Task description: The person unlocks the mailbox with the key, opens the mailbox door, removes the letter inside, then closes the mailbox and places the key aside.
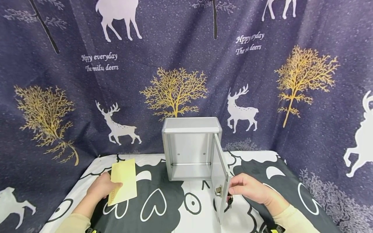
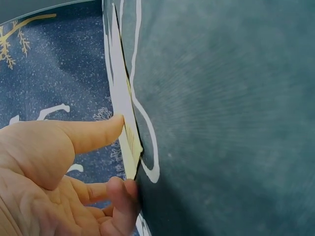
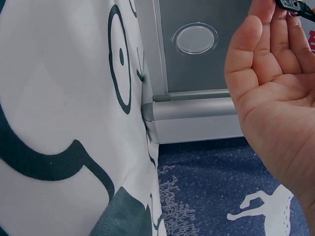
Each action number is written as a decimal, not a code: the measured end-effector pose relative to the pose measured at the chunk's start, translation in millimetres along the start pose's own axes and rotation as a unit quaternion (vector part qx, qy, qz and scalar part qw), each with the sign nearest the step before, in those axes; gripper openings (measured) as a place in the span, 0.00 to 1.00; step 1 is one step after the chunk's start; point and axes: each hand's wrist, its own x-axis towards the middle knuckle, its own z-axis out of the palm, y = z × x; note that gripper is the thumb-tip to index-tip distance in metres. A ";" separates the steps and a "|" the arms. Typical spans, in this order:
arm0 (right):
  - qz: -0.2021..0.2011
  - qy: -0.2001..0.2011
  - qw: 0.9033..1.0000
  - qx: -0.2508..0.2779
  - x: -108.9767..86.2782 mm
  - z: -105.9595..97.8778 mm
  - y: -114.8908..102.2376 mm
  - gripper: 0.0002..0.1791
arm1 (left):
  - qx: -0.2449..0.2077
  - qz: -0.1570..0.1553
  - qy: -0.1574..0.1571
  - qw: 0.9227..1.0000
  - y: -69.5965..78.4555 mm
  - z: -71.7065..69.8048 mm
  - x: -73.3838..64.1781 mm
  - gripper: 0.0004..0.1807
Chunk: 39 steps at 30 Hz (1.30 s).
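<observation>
My left hand [image 1: 103,186] pinches a flat yellow envelope [image 1: 125,181] at its left edge, thumb on top and fingers beneath; the left wrist view has the envelope [image 2: 127,123] edge-on. In the middle stands a grey metal box [image 1: 190,124] with its front open. Its hinged door [image 1: 220,171] is swung out toward me on the right, a lock [image 1: 218,191] on its inner face. At the door's outer face, my right hand [image 1: 252,189] pinches a key, partly hidden by the fingers, and black keys [image 1: 230,201] hang below. Black key parts [image 3: 295,6] show by the fingertips in the right wrist view.
A black-and-white patterned cloth [image 1: 192,207] covers the table. Right behind the box hangs a dark blue curtain [image 1: 186,48] printed with deer and trees. On the box's side in the right wrist view is a round cap [image 3: 195,39].
</observation>
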 end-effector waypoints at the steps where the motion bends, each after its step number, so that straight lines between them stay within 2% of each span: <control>1: -0.001 -0.001 1.000 0.000 0.1 -0.4 0.1 0.14 | 0.009 -0.004 0.001 1.000 0.9 -0.2 0.6 0.26; 7: 0.001 0.004 1.000 -0.009 0.3 -0.4 -0.8 0.14 | 0.063 -0.011 0.022 0.998 13.8 0.9 4.3 0.46; 11: 0.002 0.001 1.000 -0.003 0.6 0.5 -0.9 0.15 | 0.065 0.009 0.047 0.997 25.5 4.0 5.7 0.49; 16: -0.002 -0.007 1.000 0.009 0.7 0.6 -0.3 0.15 | 0.027 0.057 0.080 0.995 43.4 12.3 6.9 0.48; 20: -0.001 -0.007 1.000 0.008 0.4 -0.6 0.6 0.15 | -0.016 0.086 0.086 0.992 62.1 14.3 4.4 0.46; 24: 0.005 -0.005 1.000 0.006 -0.2 -1.0 1.0 0.16 | -0.046 0.119 0.108 0.986 79.3 15.9 1.4 0.40; 28: 0.005 -0.005 1.000 0.010 -0.1 -0.6 0.2 0.15 | -0.082 0.171 0.135 0.972 92.6 22.5 2.6 0.35; 31: 0.001 -0.006 1.000 0.011 0.3 -0.3 -0.8 0.14 | -0.123 0.212 0.144 0.959 101.3 28.8 3.8 0.32; 36: 0.002 -0.004 1.000 0.007 0.3 -0.6 -0.3 0.14 | -0.199 0.258 0.143 0.934 116.5 37.0 1.0 0.40; 39: 0.010 0.002 1.000 0.003 -0.3 -1.0 0.2 0.13 | -0.231 0.287 0.126 0.921 127.1 39.5 -1.2 0.43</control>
